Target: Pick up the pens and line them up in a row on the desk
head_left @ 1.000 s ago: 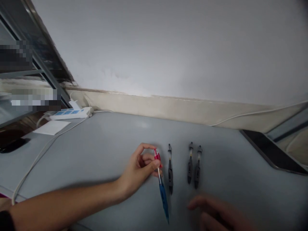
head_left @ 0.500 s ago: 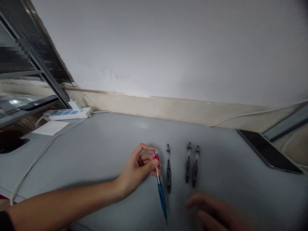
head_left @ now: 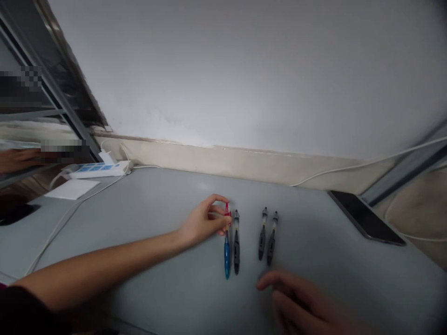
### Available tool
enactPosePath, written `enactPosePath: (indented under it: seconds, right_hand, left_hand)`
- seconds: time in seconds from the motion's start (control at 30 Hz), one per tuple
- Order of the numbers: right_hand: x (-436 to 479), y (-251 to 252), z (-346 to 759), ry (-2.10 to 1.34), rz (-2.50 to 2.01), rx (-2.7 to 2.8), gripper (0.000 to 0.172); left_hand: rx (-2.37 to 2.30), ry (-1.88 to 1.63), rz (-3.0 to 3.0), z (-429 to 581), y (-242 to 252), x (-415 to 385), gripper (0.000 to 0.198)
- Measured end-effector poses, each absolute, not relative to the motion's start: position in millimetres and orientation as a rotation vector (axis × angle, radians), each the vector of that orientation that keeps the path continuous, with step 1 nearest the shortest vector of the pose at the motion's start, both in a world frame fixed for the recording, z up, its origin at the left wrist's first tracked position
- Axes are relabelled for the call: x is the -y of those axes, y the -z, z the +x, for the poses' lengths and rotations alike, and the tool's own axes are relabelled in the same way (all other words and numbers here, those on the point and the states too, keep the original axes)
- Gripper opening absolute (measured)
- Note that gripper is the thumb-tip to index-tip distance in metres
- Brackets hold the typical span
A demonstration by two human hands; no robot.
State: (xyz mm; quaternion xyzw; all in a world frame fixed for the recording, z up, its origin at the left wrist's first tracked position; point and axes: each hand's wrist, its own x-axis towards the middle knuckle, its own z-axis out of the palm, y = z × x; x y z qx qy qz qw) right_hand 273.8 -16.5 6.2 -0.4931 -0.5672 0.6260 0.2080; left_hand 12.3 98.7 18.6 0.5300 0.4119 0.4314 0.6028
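Note:
My left hand (head_left: 206,218) pinches the red clicker end of a blue-gripped pen (head_left: 226,256), thumb on one side and fingertips at the top. Just to its right lies a dark grey pen (head_left: 236,244), nearly parallel to it. Farther right, two more dark grey pens rest close together, one pen (head_left: 261,239) beside another pen (head_left: 271,244). My right hand (head_left: 296,298), slightly blurred, hovers near the front below these two pens, fingers loosely curled and apart with nothing visible in them.
A black phone (head_left: 365,216) lies at the right by a metal post (head_left: 401,163). At the back left are a white power strip (head_left: 99,170) and a white card (head_left: 72,189). A cable (head_left: 75,204) runs down the left side. Another person's hand (head_left: 19,159) shows at far left.
The blue pen's tip has swung back and left, so the pen now lines up beside the nearest grey pen. Another person's hand has appeared at far left. The view has shifted slightly.

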Motion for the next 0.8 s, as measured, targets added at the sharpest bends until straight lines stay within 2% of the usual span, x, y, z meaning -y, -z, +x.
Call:
enactPosePath:
  seconds: [0.1,0.3,0.4,0.53,0.63,0.7,0.8]
  right_hand:
    - [15.6,-10.8,275.2,-1.691,-1.378,1.636,0.061]
    - [13.1,-2.1,272.5,-1.587,-1.298,1.763,0.066]
    - [13.2,1.7,271.4,-1.409,-1.269,1.915,0.055]
    - [6.6,-9.2,275.1,-0.870,-1.264,2.211,0.026]
    - [-7.6,-13.6,278.1,-0.418,-1.153,2.426,0.033]
    - [-18.4,-8.6,278.0,-0.117,-1.058,2.527,0.041]
    - [-29.4,3.9,274.5,0.268,-0.941,2.583,0.042]
  left_hand:
    - [-0.993,-0.997,1.265,20.3,-18.0,-112.5,0.042]
    - [-1.053,-0.980,1.302,24.1,-10.4,-109.9,0.036]
    - [-1.068,-0.965,1.326,17.7,-10.1,-95.5,0.032]
    - [-1.077,-0.938,1.399,3.7,-11.1,-69.8,0.022]
    - [-1.081,-0.922,1.672,-4.6,-11.1,-52.5,0.024]
    - [-1.031,-0.818,1.971,-6.2,-10.9,-45.0,0.037]
    - [-0.886,-0.680,2.233,-3.4,-9.4,-40.8,0.056]
